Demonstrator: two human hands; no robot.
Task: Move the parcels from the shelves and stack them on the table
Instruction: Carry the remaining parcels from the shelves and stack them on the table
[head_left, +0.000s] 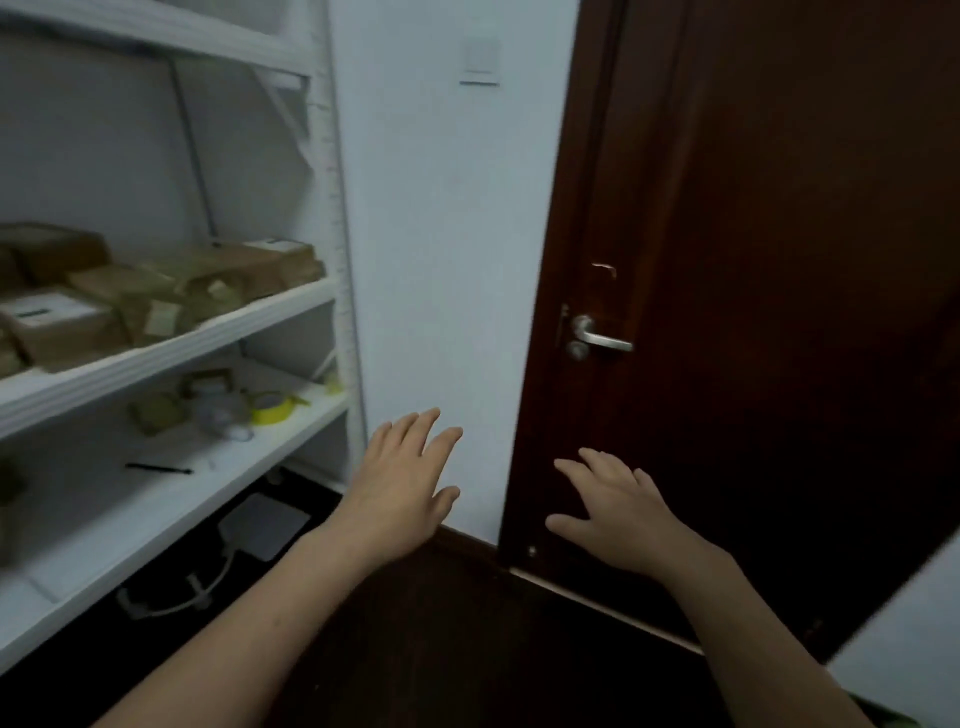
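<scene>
Several brown cardboard parcels (156, 296) lie on the middle board of a white shelf unit (171, 345) at the left. One parcel with a white label (57, 325) sits at the front left, another labelled one (275, 260) at the right end. My left hand (400, 483) hangs in the air with fingers spread, to the right of the shelves and in front of the white wall. My right hand (618, 512) is also held out with straight fingers, in front of the dark door. Neither hand holds anything. No table is in view.
The lower shelf board (156, 493) carries a yellow tape roll (270, 408), a black pen (158, 468) and small items. A dark brown door (769, 260) with a metal handle (597, 338) fills the right. A white flat device (262, 525) with a cable lies on the dark floor under the shelves.
</scene>
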